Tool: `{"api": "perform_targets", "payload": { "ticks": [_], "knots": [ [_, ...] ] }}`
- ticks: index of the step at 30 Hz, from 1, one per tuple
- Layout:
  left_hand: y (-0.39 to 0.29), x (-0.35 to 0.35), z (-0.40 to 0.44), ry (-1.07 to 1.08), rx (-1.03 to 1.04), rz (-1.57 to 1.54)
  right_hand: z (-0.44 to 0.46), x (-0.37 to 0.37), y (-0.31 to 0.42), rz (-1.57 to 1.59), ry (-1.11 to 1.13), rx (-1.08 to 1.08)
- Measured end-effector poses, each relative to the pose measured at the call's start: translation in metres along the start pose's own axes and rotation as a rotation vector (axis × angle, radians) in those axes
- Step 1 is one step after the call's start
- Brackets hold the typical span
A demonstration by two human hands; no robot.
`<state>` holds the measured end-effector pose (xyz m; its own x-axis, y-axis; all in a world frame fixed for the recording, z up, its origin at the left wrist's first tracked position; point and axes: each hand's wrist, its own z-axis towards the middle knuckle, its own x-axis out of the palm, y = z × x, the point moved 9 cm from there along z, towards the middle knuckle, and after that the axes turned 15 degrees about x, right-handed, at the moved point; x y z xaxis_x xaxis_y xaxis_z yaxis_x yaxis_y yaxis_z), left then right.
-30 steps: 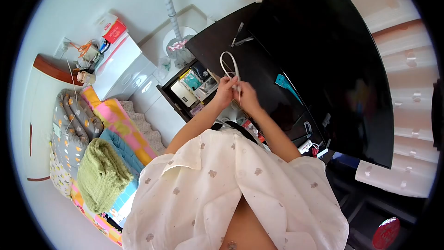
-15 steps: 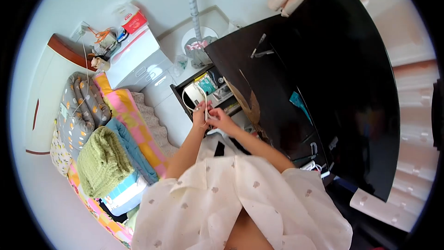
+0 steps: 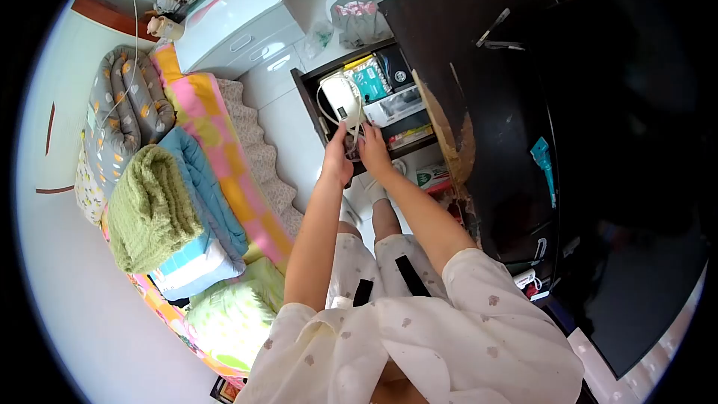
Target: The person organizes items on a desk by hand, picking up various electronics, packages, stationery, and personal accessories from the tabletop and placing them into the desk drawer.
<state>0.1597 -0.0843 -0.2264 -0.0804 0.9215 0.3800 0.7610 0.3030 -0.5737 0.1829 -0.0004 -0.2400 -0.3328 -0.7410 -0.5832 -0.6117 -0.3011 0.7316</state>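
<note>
A looped white cable point(image 3: 359, 111) is between my two hands, over the open drawer point(image 3: 320, 111). My left hand point(image 3: 339, 157) is closed on the cable's lower left side, near the drawer's front corner. On the other side, my right hand point(image 3: 374, 152) grips the same cable, its fingertips partly hidden. Inside the drawer lie a white box point(image 3: 339, 93), a teal packet point(image 3: 368, 77) and a grey-white box point(image 3: 396, 107). A dark item with a round mark point(image 3: 400, 75) sits in the far corner.
To the right is a dark desk point(image 3: 501, 112) with peeling edge, holding a teal brush-like item point(image 3: 544, 164) and a large black screen point(image 3: 636, 164). A bed with a folded green blanket point(image 3: 153, 209) stands left. A white cabinet point(image 3: 235, 22) and a bagged bin point(image 3: 359, 24) are beyond.
My hands have lowered the cable towards the drawer, and its loop now lies over the drawer's contents. The view has tilted, showing more of the drawer and my legs.
</note>
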Motion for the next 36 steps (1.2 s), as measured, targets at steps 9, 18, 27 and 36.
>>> {"api": "perform_targets", "payload": {
  "ticks": [9, 18, 27, 36],
  "knots": [
    [-0.055, -0.046, -0.038, 0.252, 0.841, 0.660, -0.045, -0.068, 0.011, 0.072, -0.284, -0.138],
    [0.058, -0.253, 0.028, -0.071, 0.566, 0.504, -0.080, 0.061, -0.208, -0.111, -0.071, 0.298],
    [0.201, -0.388, 0.106, -0.068, 0.413, 0.521, 0.017, 0.263, -0.365, -0.693, 0.254, 0.191],
    [0.254, -0.452, 0.141, -0.135, 0.409, 0.380, 0.049, 0.361, -0.441, -1.161, 0.270, -0.059]
  ]
}}
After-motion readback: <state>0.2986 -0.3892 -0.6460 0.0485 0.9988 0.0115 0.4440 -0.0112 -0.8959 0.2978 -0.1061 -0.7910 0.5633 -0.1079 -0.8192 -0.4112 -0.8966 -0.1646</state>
